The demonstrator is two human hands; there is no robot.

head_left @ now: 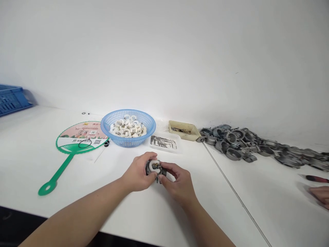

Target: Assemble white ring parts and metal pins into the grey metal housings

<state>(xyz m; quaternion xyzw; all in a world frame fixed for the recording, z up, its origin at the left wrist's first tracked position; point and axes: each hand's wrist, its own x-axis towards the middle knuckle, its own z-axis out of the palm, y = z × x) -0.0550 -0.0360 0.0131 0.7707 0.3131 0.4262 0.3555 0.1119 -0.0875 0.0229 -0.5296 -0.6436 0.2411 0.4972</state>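
Observation:
Between my two hands is a dark grey metal housing point(163, 170) with a white C-shaped plastic part point(151, 166) seated in its round opening. My left hand point(140, 172) wraps around its left side, thumb at the lower rim and fingers over the top. At the right side, my right hand point(178, 180) pinches the housing with thumb and fingertips. Small brass-coloured bits show inside the white part. The underside of the housing is hidden by my fingers.
Behind my hands stand a blue basket point(128, 141) of white parts, a clear tray point(177, 139) of thin pins and a yellowish tray point(191, 137). Grey metal housings point(232, 137) are heaped right. A green fan point(61, 168) lies left. Another person's hand point(320, 195) shows at the right edge.

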